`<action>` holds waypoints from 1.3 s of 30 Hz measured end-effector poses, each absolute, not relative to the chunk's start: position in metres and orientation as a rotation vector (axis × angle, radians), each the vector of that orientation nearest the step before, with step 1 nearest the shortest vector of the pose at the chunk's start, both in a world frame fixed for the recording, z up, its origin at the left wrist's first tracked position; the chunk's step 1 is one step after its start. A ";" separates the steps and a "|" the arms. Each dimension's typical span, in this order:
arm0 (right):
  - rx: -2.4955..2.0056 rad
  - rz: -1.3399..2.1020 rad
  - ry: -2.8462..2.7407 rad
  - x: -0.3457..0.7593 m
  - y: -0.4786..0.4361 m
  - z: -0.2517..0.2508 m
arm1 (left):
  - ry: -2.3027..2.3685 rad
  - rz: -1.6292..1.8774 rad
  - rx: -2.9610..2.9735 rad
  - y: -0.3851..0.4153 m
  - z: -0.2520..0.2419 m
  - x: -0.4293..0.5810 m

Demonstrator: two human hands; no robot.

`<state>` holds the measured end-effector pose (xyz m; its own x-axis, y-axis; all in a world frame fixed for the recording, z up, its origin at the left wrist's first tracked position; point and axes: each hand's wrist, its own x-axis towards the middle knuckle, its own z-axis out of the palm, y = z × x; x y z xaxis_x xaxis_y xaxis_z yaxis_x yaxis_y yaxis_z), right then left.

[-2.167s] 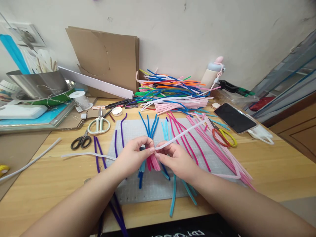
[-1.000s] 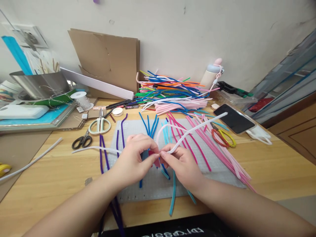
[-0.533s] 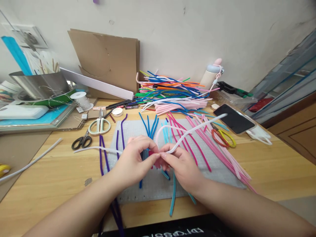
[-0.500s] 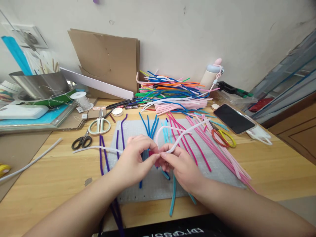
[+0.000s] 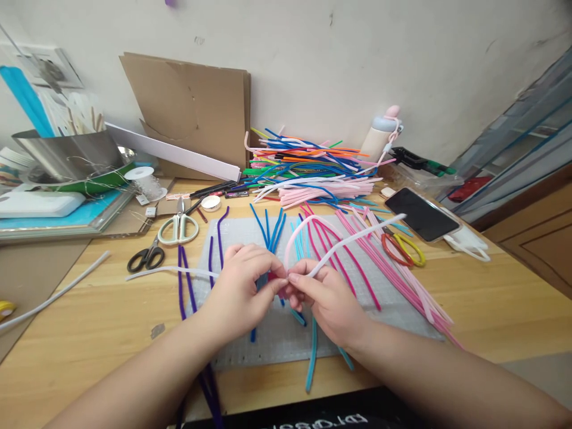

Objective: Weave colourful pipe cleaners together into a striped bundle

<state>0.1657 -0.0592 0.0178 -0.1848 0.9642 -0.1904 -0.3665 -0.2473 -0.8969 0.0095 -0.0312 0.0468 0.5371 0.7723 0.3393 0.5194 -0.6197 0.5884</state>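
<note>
My left hand (image 5: 245, 292) and my right hand (image 5: 330, 301) meet above the grey cutting mat (image 5: 232, 351), fingertips pinched close together. Between them runs a white pipe cleaner (image 5: 357, 241); one end reaches up to the right and a white length sticks out left of my left hand. A pale pink pipe cleaner (image 5: 292, 238) arches up from the same pinch. Something dark pink shows between the fingers, mostly hidden. Around the hands lie purple (image 5: 190, 280), blue (image 5: 277, 232), light blue (image 5: 311, 357) and dark pink pipe cleaners (image 5: 369, 286).
Behind the mat is a heap of coloured pipe cleaners (image 5: 313, 167). White-handled scissors (image 5: 179, 229) and black-handled scissors (image 5: 146, 257) lie left; red-and-yellow-handled scissors (image 5: 404, 249) and a phone (image 5: 422, 213) lie right. A bottle (image 5: 378, 140) and cardboard (image 5: 192, 113) stand by the wall.
The right-hand end of the white pipe cleaner has swung further right and lies straighter. The pink arch has risen and rounded out. Both hands keep their pinch in nearly the same place.
</note>
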 end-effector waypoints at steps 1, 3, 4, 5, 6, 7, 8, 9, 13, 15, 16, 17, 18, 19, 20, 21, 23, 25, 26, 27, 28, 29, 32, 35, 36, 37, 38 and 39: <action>-0.984 1.622 -0.916 0.166 -0.060 0.018 | 1.060 0.814 2.342 -0.031 0.047 0.010; -0.987 1.575 -0.967 0.166 -0.060 0.018 | 1.086 0.807 2.289 -0.031 0.048 0.011; -0.993 1.548 -0.988 0.166 -0.061 0.018 | 1.104 0.805 2.255 -0.031 0.048 0.011; -1.000 1.527 -1.007 0.166 -0.061 0.018 | 1.122 0.801 2.220 -0.031 0.048 0.011; -1.006 1.508 -1.023 0.166 -0.062 0.018 | 1.140 0.800 2.185 -0.031 0.048 0.011; -1.012 1.492 -1.036 0.166 -0.062 0.018 | 1.156 0.798 2.151 -0.031 0.048 0.012; -1.016 1.479 -1.047 0.166 -0.063 0.018 | 1.168 0.794 2.117 -0.031 0.048 0.012; -1.019 1.467 -1.059 0.166 -0.063 0.018 | 1.176 0.789 2.080 -0.031 0.048 0.012; -1.036 1.434 -1.102 0.166 -0.064 0.019 | 1.185 0.792 1.916 -0.031 0.048 0.012; -1.036 1.438 -1.114 0.167 -0.063 0.019 | 1.176 0.798 1.870 -0.031 0.047 0.011; -1.031 1.438 -1.119 0.167 -0.063 0.019 | 1.166 0.801 1.859 -0.030 0.047 0.011; -1.023 1.433 -1.125 0.167 -0.063 0.019 | 1.153 0.804 1.847 -0.030 0.047 0.011; -1.012 1.424 -1.140 0.168 -0.063 0.020 | 1.137 0.809 1.830 -0.029 0.046 0.011; -1.000 1.411 -1.162 0.168 -0.063 0.020 | 1.118 0.815 1.807 -0.029 0.046 0.010; -0.989 1.394 -1.189 0.168 -0.063 0.020 | 1.098 0.820 1.776 -0.028 0.045 0.010; -0.978 1.375 -1.217 0.168 -0.063 0.019 | 1.082 0.824 1.744 -0.027 0.044 0.011; -0.965 1.346 -1.272 0.169 -0.062 0.019 | 1.065 0.833 1.695 -0.024 0.043 0.011; -0.954 1.341 -1.306 0.170 -0.060 0.018 | 1.051 0.842 1.665 -0.021 0.043 0.010; -0.950 1.351 -1.320 0.170 -0.059 0.017 | 1.035 0.842 1.650 -0.020 0.043 0.010; -0.948 1.364 -1.332 0.171 -0.058 0.017 | 1.017 0.839 1.630 -0.020 0.044 0.010; -0.950 1.373 -1.339 0.171 -0.057 0.017 | 1.004 0.831 1.604 -0.020 0.044 0.010; -0.954 1.373 -1.338 0.172 -0.056 0.017 | 1.003 0.818 1.577 -0.020 0.044 0.009; -0.982 1.369 -1.285 0.171 -0.055 0.016 | 1.068 0.770 1.521 -0.022 0.044 0.010; -0.991 1.397 -1.232 0.170 -0.054 0.014 | 1.097 0.755 1.517 -0.022 0.042 0.009; -0.989 1.404 -1.225 0.169 -0.054 0.014 | 1.095 0.755 1.523 -0.022 0.041 0.009; -0.984 1.407 -1.216 0.169 -0.054 0.013 | 1.095 0.754 1.530 -0.022 0.040 0.009; -0.981 1.412 -1.201 0.168 -0.054 0.013 | 1.097 0.751 1.539 -0.021 0.040 0.009; -0.979 1.418 -1.184 0.168 -0.053 0.013 | 1.102 0.746 1.544 -0.021 0.040 0.009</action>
